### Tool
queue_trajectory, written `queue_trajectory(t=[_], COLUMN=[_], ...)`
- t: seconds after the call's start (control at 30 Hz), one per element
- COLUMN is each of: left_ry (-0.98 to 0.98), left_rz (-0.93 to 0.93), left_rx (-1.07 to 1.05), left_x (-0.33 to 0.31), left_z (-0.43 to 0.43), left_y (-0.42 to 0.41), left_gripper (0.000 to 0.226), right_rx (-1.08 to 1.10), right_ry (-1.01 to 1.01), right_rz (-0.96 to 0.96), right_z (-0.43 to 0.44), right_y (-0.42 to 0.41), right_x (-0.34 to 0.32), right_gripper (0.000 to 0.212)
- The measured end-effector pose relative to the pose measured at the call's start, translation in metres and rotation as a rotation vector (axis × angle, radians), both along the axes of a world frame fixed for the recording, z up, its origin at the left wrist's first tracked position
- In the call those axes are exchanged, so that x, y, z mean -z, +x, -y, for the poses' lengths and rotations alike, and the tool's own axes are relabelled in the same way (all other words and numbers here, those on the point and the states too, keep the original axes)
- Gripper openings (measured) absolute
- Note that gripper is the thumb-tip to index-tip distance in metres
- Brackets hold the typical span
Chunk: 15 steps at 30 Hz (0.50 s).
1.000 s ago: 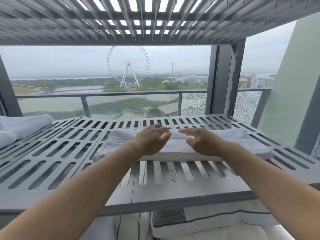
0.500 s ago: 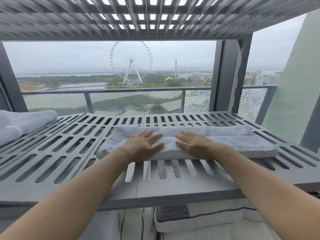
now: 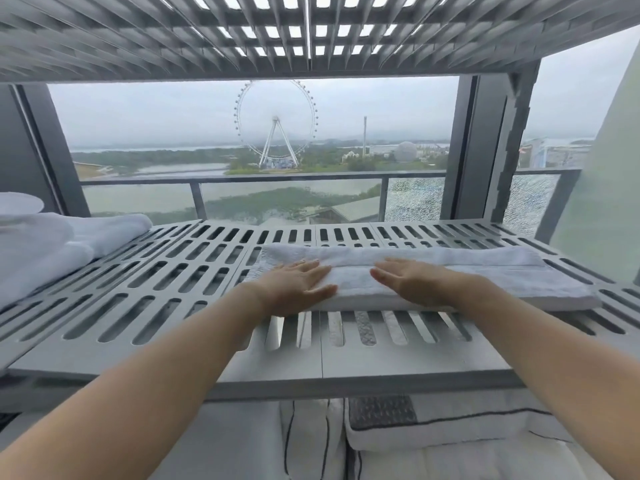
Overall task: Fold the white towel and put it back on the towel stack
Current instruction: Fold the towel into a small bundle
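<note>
Slatted grey shelf [image 3: 138, 289] before balcony railing [image 3: 263, 180]

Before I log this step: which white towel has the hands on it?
The long folded towel in the middle; left hand and right hand lie flat on it. The towel stack at far left is untouched.

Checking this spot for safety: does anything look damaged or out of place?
Yes. The railing glass at the right, behind the shelf, is crazed with fine cracks, unlike the clear panes to its left.
</note>
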<state>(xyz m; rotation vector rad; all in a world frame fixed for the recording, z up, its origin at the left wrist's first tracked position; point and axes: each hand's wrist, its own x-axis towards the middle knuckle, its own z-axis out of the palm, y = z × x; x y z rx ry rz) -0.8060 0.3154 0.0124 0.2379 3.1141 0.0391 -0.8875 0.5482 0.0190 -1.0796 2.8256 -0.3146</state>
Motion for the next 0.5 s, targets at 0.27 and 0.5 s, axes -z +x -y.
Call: queue_trajectory(t=[0.27, 0.5], left_ry=[-0.076, -0.078], left_rz=[-0.079, -0.145], left_rx=[-0.026, 0.004], left_x=[-0.014, -0.013], left_z=[0.052, 0.073], left_y=[0.049, 0.067], left_gripper=[0.066, 0.063], right_rx=[-0.123, -0.087], right_ry=[0.086, 0.092], right_rz=[-0.128, -0.150], right_z=[0.056, 0.067], right_y=[0.030, 0.037], right_x=[0.018, 0.017], right_gripper=[0.059, 0.072])
